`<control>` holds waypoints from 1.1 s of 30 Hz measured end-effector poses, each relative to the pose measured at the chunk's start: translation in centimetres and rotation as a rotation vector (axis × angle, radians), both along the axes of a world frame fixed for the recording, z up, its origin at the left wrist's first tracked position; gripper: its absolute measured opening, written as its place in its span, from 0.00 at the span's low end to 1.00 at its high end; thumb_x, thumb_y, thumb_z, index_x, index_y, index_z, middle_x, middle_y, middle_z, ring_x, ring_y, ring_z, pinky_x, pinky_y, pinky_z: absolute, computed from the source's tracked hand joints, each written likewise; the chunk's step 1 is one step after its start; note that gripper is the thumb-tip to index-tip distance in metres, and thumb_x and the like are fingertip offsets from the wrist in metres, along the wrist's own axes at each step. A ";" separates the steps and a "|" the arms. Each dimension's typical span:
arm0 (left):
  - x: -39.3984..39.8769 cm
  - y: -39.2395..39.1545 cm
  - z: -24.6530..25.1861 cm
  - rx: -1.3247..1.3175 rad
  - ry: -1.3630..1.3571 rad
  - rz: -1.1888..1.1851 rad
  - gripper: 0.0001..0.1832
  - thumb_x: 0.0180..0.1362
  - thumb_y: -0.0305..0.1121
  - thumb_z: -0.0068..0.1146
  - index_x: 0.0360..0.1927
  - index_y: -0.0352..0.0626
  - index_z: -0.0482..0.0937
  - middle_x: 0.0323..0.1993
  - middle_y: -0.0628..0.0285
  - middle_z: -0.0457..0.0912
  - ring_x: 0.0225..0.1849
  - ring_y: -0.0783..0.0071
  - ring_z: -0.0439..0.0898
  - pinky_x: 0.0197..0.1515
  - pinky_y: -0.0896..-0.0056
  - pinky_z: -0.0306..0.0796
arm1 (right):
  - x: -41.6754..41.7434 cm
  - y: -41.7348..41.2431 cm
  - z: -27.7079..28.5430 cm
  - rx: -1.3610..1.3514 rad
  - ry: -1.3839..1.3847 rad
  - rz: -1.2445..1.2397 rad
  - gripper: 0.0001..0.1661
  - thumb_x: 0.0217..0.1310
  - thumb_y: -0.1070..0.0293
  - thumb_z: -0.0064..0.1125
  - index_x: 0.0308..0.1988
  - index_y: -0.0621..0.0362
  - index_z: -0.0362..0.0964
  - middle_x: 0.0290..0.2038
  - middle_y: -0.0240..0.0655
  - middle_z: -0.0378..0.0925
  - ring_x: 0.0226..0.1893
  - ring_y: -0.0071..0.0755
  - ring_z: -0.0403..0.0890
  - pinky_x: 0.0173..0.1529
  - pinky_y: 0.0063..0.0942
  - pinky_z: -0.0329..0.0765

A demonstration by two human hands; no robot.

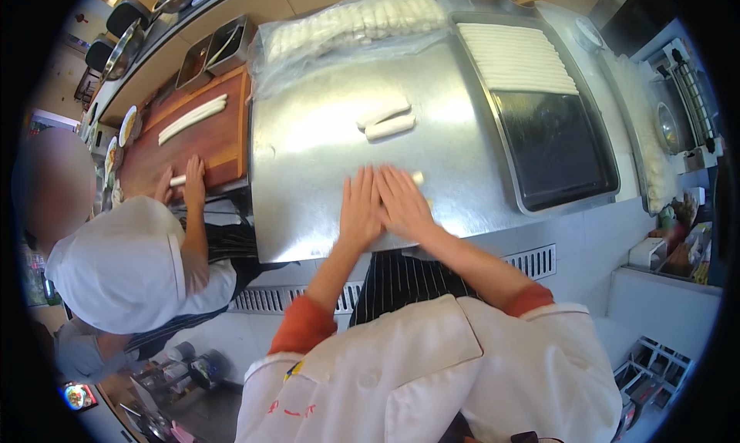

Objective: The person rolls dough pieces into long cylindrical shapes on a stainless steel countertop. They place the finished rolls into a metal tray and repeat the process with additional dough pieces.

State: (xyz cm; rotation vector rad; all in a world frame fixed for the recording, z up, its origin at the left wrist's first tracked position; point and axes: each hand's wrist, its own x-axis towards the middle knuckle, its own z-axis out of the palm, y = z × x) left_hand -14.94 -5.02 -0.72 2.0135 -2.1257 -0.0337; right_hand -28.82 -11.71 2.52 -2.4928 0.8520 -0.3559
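Note:
My left hand point(359, 209) lies flat, palm down, near the front edge of the steel tabletop point(312, 177). Against it is my right hand point(403, 203), also flat, with its fingers stretched forward and slightly blurred. A pale dough end point(417, 178) shows beside the right fingers, and a second small dough bit point(429, 203) peeks out lower down. What lies beneath the palms is hidden. Beyond my fingertips rest two short dough rolls, the nearer one point(391, 128) and the farther one point(383, 113), close together.
At right, a dark rectangular tray point(509, 148) holds rows of long dough strips point(517, 58). Plastic-covered dough rolls point(358, 24) line the back. On my left a co-worker point(121, 264) rolls dough on a wooden board point(214, 136) bearing finished strips point(192, 119).

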 end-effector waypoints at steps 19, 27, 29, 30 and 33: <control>-0.1 9.1 2.8 0.406 0.086 0.181 0.40 0.66 0.47 0.49 0.77 0.41 0.52 0.79 0.55 0.51 0.80 0.57 0.48 0.77 0.38 0.36 | -7.7 1.6 -1.2 -0.080 0.179 0.059 0.44 0.66 0.50 0.54 0.70 0.68 0.55 0.72 0.55 0.56 0.74 0.54 0.56 0.76 0.48 0.49; 5.2 -8.0 1.9 0.053 -0.144 0.356 0.38 0.69 0.52 0.44 0.76 0.39 0.55 0.77 0.47 0.55 0.79 0.54 0.48 0.76 0.34 0.35 | 0.4 -10.3 -3.0 -0.297 0.150 -0.321 0.47 0.69 0.45 0.48 0.70 0.74 0.51 0.74 0.59 0.50 0.76 0.56 0.48 0.77 0.52 0.42; 3.7 -8.2 1.2 0.027 -0.079 0.310 0.38 0.69 0.53 0.44 0.75 0.39 0.56 0.76 0.45 0.55 0.79 0.51 0.48 0.75 0.33 0.35 | -0.1 -9.5 -2.6 -0.254 0.147 -0.277 0.48 0.68 0.44 0.49 0.70 0.73 0.51 0.74 0.59 0.49 0.76 0.56 0.47 0.77 0.52 0.41; 3.1 -7.6 0.6 0.065 -0.017 0.314 0.38 0.69 0.53 0.44 0.75 0.40 0.57 0.76 0.44 0.54 0.79 0.48 0.47 0.75 0.32 0.35 | -0.4 -9.2 -2.3 -0.233 0.145 -0.252 0.49 0.67 0.44 0.50 0.70 0.73 0.51 0.74 0.59 0.49 0.76 0.56 0.47 0.77 0.52 0.41; 1.6 -2.0 1.2 0.175 0.013 0.268 0.39 0.67 0.54 0.47 0.77 0.45 0.55 0.76 0.41 0.52 0.79 0.40 0.45 0.75 0.30 0.36 | -4.9 -4.0 -2.0 -0.179 0.230 -0.081 0.50 0.66 0.44 0.52 0.70 0.73 0.51 0.73 0.60 0.50 0.76 0.57 0.48 0.77 0.52 0.43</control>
